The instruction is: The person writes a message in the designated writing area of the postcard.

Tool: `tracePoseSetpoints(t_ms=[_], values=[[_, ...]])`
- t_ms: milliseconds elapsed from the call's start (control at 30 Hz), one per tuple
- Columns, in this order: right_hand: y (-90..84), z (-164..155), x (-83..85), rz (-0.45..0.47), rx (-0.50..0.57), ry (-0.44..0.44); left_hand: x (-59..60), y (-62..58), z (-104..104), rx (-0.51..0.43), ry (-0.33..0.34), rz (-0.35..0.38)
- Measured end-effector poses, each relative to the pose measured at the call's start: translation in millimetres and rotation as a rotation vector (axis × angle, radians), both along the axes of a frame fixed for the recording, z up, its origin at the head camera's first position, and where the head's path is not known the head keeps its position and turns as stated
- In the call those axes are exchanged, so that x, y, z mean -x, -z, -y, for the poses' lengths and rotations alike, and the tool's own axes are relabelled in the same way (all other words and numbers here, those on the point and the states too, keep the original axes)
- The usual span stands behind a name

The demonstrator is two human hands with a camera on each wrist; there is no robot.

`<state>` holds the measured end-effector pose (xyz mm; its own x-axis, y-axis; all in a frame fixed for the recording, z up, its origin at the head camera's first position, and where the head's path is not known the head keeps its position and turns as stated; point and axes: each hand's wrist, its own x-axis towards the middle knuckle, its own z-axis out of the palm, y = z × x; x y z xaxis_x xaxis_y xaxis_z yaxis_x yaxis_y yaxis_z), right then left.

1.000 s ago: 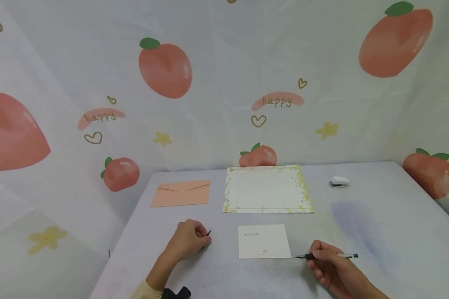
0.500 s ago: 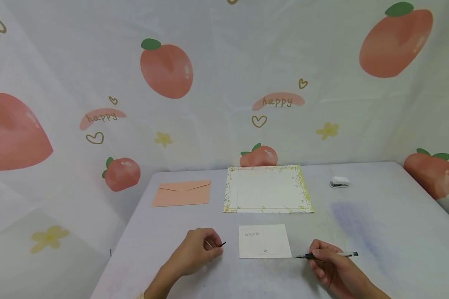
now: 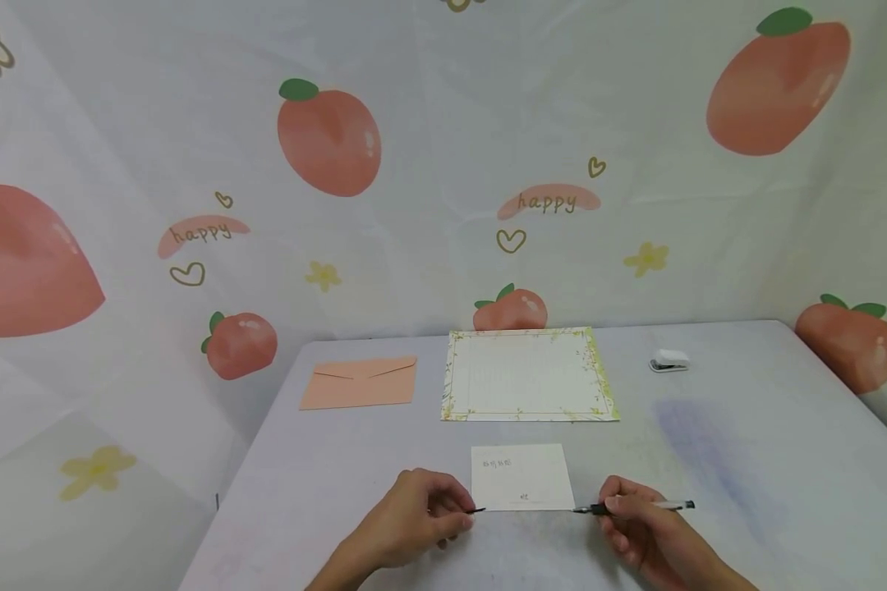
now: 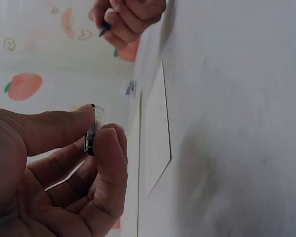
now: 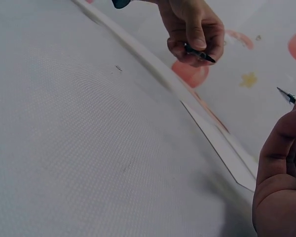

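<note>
My right hand (image 5: 281,173) fills the lower right corner, with the pen (image 5: 286,95) tip poking out above my fingers. Across the bench (image 5: 89,148), my left hand (image 5: 195,29) pinches a small dark cap (image 5: 200,53). The card's (image 5: 222,148) edge lies between them.

Head view: looks forward and down from above the near table (image 3: 746,427) edge, taking in both hands, the card (image 3: 522,478) and the backdrop. Left wrist view: close behind the left hand (image 4: 54,168), tilted sideways, skimming the table toward the right hand (image 4: 128,19). Right wrist view: low over the cloth, facing the left hand (image 5: 195,29). All three share the card's edge.
</note>
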<state>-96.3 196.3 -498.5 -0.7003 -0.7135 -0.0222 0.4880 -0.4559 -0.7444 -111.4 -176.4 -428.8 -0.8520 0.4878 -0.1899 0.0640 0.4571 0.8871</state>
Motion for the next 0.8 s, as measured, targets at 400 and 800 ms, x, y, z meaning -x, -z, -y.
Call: tracePoseSetpoints(t_ms=[400, 800], values=[[-2.9, 12.9, -4.2, 0.033, 0.004, -0.008, -2.0, 3.0, -20.3, -0.122, 0.046, 0.021], [-6.5, 27.8, -6.1, 0.079, -0.080, -0.007, -4.7, -0.3, -42.9, -0.156, 0.089, 0.020]])
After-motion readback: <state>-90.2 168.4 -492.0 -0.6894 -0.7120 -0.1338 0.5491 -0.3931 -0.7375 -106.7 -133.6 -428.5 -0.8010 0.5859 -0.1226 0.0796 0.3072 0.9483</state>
